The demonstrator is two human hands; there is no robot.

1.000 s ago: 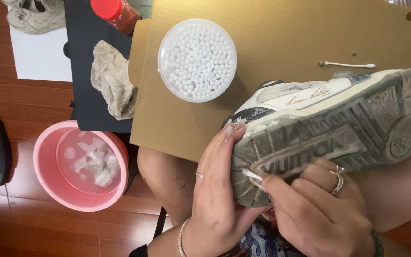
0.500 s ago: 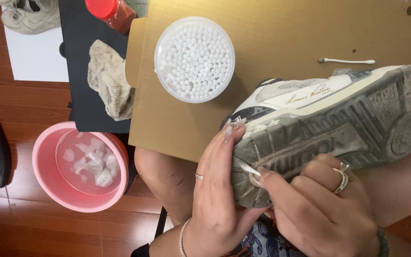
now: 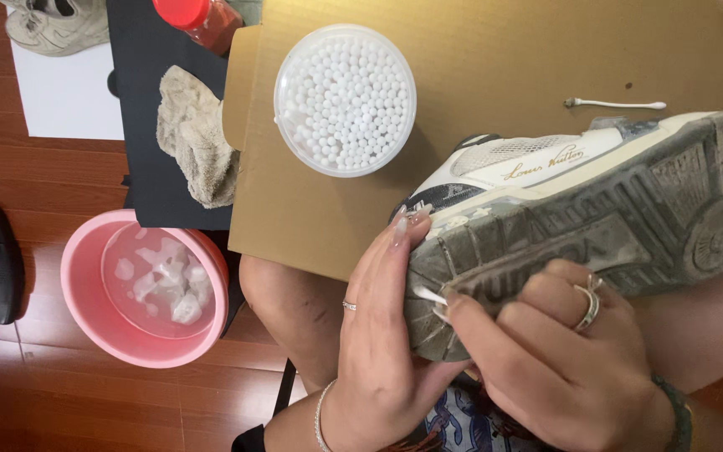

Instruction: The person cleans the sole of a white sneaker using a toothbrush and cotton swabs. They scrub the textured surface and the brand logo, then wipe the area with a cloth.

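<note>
A white sneaker (image 3: 537,172) with a dirty grey sole (image 3: 596,234) lies on its side across my lap, sole toward me. My left hand (image 3: 378,335) grips the sneaker's toe end, fingers wrapped up over the front. My right hand (image 3: 546,360) pinches a cotton swab (image 3: 428,295), its white tip pressed on the sole near the toe. A ring sits on each hand.
A round tub of cotton swabs (image 3: 345,99) stands on a brown cardboard sheet (image 3: 479,50), with a used swab (image 3: 617,105) near it. A beige rag (image 3: 198,138) lies on a black mat. A pink basin (image 3: 85,318) of soapy water stands on the wooden floor at left; a red-capped bottle (image 3: 198,18) stands at the top.
My right hand has shifted the swab slightly along the sole near the toe. The sneaker and my left hand stay in the same grip.
</note>
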